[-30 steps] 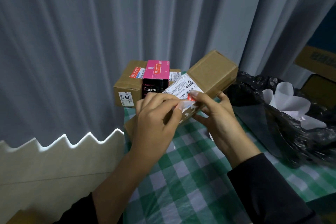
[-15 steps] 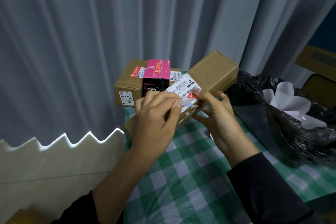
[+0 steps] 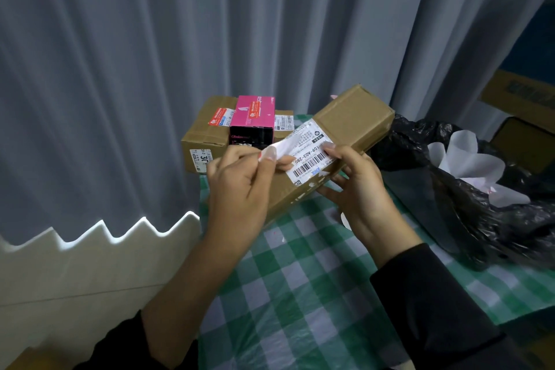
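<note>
A long brown cardboard parcel [image 3: 351,123] is held tilted above the green checked table [image 3: 300,279]. A white shipping label [image 3: 312,153] with a barcode lies on its top face. My left hand [image 3: 240,186] pinches the label's near-left edge between thumb and forefinger, and that edge is lifted off the cardboard. My right hand [image 3: 357,186] grips the parcel from its right side, with the forefinger pressing on the label and the other fingers curled underneath.
Behind the parcel a larger brown box [image 3: 204,135] stands on the table with a pink and black carton [image 3: 253,120] on it. A black rubbish bag [image 3: 468,204] holding white paper sits at the right. Grey curtains hang behind.
My left hand has shifted left and peeled the label's edge up from the parcel. More of the barcode now shows. The parcel and my right hand have barely moved.
</note>
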